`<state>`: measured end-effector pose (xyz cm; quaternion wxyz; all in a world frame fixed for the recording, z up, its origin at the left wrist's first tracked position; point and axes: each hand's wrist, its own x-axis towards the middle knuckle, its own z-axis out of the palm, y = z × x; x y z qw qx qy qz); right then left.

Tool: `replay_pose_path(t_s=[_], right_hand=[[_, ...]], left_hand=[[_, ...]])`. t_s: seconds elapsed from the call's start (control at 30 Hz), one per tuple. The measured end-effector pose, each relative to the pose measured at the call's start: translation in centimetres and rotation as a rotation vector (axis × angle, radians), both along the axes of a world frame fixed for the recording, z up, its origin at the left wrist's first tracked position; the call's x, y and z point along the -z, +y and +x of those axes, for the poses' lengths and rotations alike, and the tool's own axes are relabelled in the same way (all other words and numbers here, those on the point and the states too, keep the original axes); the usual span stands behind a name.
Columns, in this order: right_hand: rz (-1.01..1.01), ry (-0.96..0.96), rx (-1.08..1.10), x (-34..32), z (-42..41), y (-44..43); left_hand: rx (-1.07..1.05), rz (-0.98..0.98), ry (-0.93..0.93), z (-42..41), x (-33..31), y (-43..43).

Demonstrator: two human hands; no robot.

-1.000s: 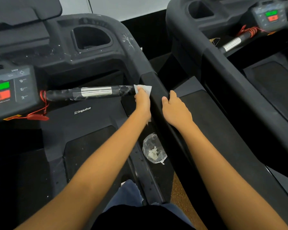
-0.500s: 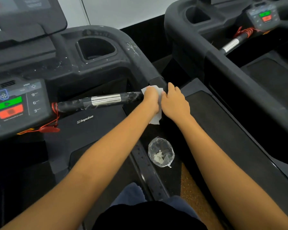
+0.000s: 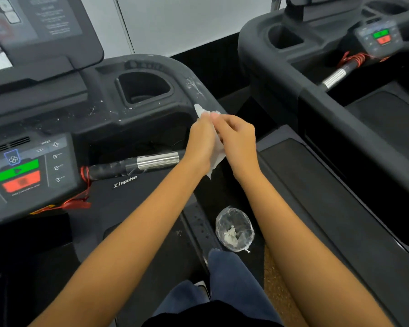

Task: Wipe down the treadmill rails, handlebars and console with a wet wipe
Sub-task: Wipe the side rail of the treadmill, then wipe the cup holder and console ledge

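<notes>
Wipe [image 3: 218,159] upright, loose corner downward

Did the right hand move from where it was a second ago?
Yes. The right hand left the side rail and went forward, toward the cup holder, to pinch the wipe with the left hand.

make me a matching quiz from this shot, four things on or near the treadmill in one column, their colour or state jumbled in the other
Column one:
1. wet wipe
2. plastic bag
3. safety cord
4. cup holder

Column two:
A. red
B. clear, white bits inside
C. held by left hand and right hand
D. black hollow

Pairs: 1-C, 2-B, 3-A, 4-D
</notes>
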<state>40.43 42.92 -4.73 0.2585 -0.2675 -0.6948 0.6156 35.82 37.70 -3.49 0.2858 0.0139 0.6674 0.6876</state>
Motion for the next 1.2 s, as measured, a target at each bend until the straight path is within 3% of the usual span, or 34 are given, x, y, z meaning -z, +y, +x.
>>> replay_pose_path(t_s=[0.17, 0.33, 0.5, 0.57, 0.63, 0.77, 0.97, 1.2], right_hand=[[0.017, -0.021, -0.069, -1.2, -2.5, 1.5], [-0.068, -0.124, -0.017, -0.8, -5.4, 7.0], [0.382, -0.446, 0.056, 1.4, -6.9, 9.7], [0.588, -0.454, 0.081, 2.0, -7.3, 8.7], [0.761, -0.450, 0.010, 2.8, -7.2, 6.2], [1.071, -0.717, -0.145, 5.6, -7.9, 2.4], [0.956, -0.801, -0.170, 5.4, -17.4, 5.7], [1.126, -0.894, -0.097, 6.3, -14.0, 3.9]], left_hand=[[-0.047, -0.015, -0.004, -2.1, -0.3, 0.3], [-0.048, -0.232, 0.287, -5.7, 1.2, 2.1], [-0.096, -0.332, 0.485, -7.5, 4.5, 3.3], [-0.103, -0.382, 0.504, -7.9, 5.8, 3.3], [-0.200, -0.380, 0.534, -8.8, 6.3, 2.7], [-0.355, -0.346, 0.609, -11.7, 5.9, 0.7], [-0.153, -0.772, 0.935, -16.6, 6.2, 1.0], [0.006, -1.082, 1.047, -20.5, 7.3, 1.7]])
